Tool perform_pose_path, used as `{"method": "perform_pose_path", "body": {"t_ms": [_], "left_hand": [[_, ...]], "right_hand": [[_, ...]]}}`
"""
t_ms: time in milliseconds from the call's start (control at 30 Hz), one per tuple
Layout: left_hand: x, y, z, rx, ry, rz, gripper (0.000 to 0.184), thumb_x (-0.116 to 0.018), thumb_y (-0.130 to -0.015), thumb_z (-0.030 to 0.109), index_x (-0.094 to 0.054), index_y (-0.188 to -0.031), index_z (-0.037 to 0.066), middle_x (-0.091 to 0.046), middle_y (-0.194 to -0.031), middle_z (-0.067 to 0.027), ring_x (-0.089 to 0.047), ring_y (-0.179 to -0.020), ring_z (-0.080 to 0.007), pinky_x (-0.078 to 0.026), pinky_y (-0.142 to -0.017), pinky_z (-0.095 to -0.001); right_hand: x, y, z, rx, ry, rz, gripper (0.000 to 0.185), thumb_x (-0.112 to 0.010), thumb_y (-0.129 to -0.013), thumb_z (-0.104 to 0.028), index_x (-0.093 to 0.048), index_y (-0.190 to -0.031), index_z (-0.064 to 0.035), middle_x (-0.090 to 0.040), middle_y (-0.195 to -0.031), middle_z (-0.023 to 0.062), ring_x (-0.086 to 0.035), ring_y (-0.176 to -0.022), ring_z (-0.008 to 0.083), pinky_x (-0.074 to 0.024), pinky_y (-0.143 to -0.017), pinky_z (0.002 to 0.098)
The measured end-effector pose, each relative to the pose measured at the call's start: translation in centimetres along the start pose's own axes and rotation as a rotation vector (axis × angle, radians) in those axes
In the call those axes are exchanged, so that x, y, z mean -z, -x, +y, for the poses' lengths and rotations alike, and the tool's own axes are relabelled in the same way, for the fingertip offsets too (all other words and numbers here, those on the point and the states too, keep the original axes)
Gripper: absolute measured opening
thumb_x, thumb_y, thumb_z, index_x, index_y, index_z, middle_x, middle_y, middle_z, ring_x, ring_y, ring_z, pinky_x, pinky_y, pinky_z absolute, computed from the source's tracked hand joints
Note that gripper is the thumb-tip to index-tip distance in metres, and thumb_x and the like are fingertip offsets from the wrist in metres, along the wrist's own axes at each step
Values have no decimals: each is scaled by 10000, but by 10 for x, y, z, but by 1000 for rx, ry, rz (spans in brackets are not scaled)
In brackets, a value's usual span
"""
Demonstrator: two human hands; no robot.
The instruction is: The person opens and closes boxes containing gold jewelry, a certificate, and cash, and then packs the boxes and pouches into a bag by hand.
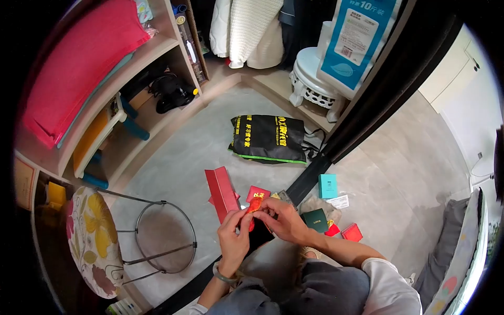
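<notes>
My left hand [234, 237] and my right hand [285, 219] meet over my lap, fingers pinched on a small red and orange pouch-like packet [255, 203]. Whatever is inside it cannot be made out. Just beyond my fingers, on the floor, are a long red box [220, 190] and a red card with gold marks [258, 193]. By my right forearm sit a dark green box [315, 220] and a small red box [352, 232]. A turquoise box [327, 186] lies farther out beside a white printed label [338, 202].
A black bag with yellow lettering [269, 138] lies on the grey floor ahead. To the left, a flower-patterned stool [93, 239] rests on its side near shelving [152, 51]. A white stool [310, 71] stands at the back, near a dark door frame [391, 79].
</notes>
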State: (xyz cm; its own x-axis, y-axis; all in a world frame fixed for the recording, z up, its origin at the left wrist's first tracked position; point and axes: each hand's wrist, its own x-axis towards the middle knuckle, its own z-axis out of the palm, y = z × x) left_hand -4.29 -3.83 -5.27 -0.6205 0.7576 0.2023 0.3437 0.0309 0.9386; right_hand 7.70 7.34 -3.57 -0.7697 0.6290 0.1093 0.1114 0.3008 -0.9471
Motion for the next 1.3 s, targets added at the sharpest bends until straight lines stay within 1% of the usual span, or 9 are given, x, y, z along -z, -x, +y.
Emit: {"method": "perform_pose_path", "body": {"t_ms": [233, 433, 533, 600, 733, 800, 1000, 1233, 1300], "left_hand": [[6, -2, 8, -99, -181, 38, 172, -574, -961, 87, -617, -1018, -69, -609, -834, -60, -566, -780, -135, -452, -670, -289], [9, 3, 5, 236, 186, 54, 184, -556, -987, 137, -636, -991, -29, -588, -777, 11, -529, -706, -94, -407, -634, -229], [15, 0, 4, 272, 259, 10, 235, -532, -1007, 180, -633, -1012, -32, -569, -779, 49, -507, -706, -51, -396, -627, -205], [16, 1, -3, 505, 636, -21, 264, -514, -1015, 195, -625, -1070, -38, -600, -835, 25, -522, -743, -52, -414, -654, -204], [6, 0, -11, 538, 835, -67, 290, -491, -1024, 211, -618, -1125, -29, -614, -899, 10, -555, -823, -59, -444, -710, -212], [3, -2, -18, 298, 509, 44, 254, -544, -995, 155, -613, -1146, -38, -628, -957, -15, -581, -896, -81, -458, -774, -218], [13, -8, 7, 41, 67, 91, 166, -689, -860, 15, -696, -1023, -14, -667, -926, -89, -622, -817, -132, -486, -732, -245], [14, -6, 9, -95, -6, 45, 132, -679, -853, 2, -717, -979, -10, -642, -941, -97, -622, -829, -159, -498, -698, -252], [14, -7, 14, -122, -47, 19, 149, -700, -833, 8, -720, -981, 9, -653, -920, -112, -642, -828, -224, -500, -745, -303]], "right_hand": [[-2, -8, 10, 85, 96, 105, 117, -653, -885, -103, -621, -958, -16, -635, -851, 149, -612, -738, 309, -483, -629, 352], [3, -13, 20, -44, 46, 87, 122, -625, -921, -119, -630, -973, -8, -635, -837, 101, -605, -707, 194, -485, -630, 324], [9, -15, 28, -139, -66, -38, 145, -623, -946, -148, -629, -994, -11, -634, -848, 28, -573, -715, 124, -480, -656, 299], [7, -15, 31, -207, -671, -87, 188, -633, -952, -163, -626, -1066, -14, -635, -903, -29, -582, -784, 83, -483, -717, 261], [-1, -8, 15, -330, -741, -105, 253, -652, -941, -162, -608, -1142, -15, -647, -958, -27, -602, -858, 75, -482, -775, 229], [0, -8, 11, -429, -760, -185, 256, -669, -923, -141, -633, -1141, -12, -665, -939, -10, -618, -885, 71, -491, -780, 218], [5, -5, 22, -521, -591, -282, 197, -676, -914, -188, -701, -1019, -23, -682, -837, 4, -615, -716, 60, -491, -649, 206], [8, -7, 9, -592, -698, -216, 217, -670, -910, -226, -701, -979, -22, -678, -826, 13, -607, -672, 74, -493, -626, 213], [9, -8, 12, -605, -674, -233, 231, -654, -913, -190, -670, -1042, 2, -698, -903, 55, -651, -760, 109, -532, -648, 268]]}}
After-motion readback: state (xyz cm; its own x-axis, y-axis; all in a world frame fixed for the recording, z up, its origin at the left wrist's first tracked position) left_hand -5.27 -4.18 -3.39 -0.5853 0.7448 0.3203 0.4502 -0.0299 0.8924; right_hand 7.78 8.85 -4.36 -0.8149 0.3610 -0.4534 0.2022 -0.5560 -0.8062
